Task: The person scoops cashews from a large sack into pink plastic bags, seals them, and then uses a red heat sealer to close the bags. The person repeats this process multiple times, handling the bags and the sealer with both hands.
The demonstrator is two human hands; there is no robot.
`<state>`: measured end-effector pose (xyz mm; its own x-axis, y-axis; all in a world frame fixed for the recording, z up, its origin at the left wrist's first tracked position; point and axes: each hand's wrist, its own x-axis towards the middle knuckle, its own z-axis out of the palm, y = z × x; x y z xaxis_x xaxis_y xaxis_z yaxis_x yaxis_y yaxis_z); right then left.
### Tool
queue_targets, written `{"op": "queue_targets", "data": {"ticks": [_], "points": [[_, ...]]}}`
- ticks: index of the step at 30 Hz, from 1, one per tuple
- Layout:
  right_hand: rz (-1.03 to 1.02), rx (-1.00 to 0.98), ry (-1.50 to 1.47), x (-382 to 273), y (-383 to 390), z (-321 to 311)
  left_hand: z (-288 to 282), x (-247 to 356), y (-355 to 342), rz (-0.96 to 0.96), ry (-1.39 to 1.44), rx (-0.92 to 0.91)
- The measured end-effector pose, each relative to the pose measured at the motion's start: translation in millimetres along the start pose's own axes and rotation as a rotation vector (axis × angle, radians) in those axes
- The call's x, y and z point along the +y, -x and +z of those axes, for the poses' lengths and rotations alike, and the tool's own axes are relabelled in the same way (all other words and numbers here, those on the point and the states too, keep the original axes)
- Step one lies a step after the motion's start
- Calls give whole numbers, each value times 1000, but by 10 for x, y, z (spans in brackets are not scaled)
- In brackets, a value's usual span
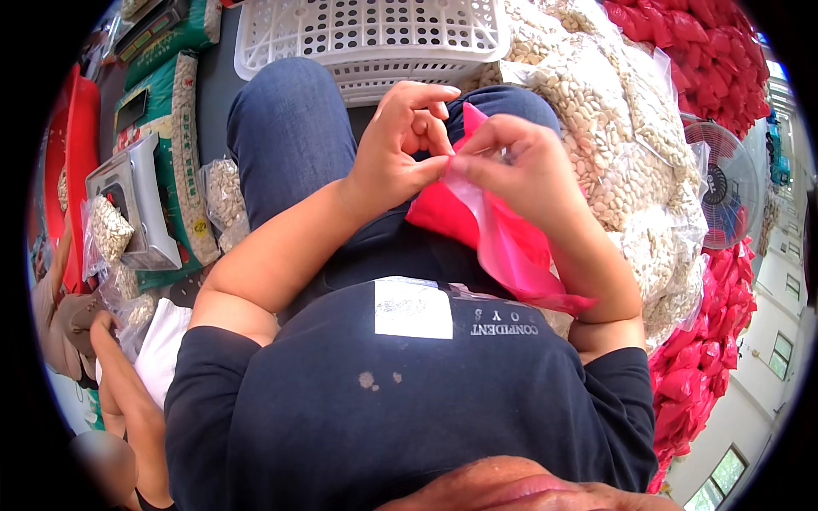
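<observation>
Above my lap I hold a bright pink plastic bag [511, 238], which looks limp and hangs down toward my right forearm. My left hand [396, 140] pinches the bag's upper edge between thumb and forefinger, its other fingers curled above. Right beside it, my right hand [520, 162] grips the same edge, fingertips close to those of the left. Whether the bag's mouth is parted cannot be made out. Large clear bags of pale flat seeds [605, 128] stand just beyond my right arm.
A white perforated plastic basket [375, 64] is in front of my knees. At left are a weighing scale [132, 200], green sacks [158, 98] and a co-worker's arm [132, 387]. Piled pink packets [694, 366] and a fan [720, 179] stand at right.
</observation>
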<state>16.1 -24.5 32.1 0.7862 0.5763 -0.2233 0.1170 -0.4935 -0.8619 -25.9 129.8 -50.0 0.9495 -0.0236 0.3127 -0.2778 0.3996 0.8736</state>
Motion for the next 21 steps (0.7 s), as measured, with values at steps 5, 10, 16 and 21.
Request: {"op": "queue_targets", "data": {"ticks": [5,10,16,21], "points": [[-122,545,-634,103,345,-583,-45,60,-23,-94,-131,-73],[-287,1165,3,367,1643,-1396,-54,-9,-33,-242,61,-69],[-516,711,-1330,471,3496,-1469,-29,-48,58,-338,151,57],[681,621,-316,578,3472,-599,-65,-66,63,-336,120,93]]}}
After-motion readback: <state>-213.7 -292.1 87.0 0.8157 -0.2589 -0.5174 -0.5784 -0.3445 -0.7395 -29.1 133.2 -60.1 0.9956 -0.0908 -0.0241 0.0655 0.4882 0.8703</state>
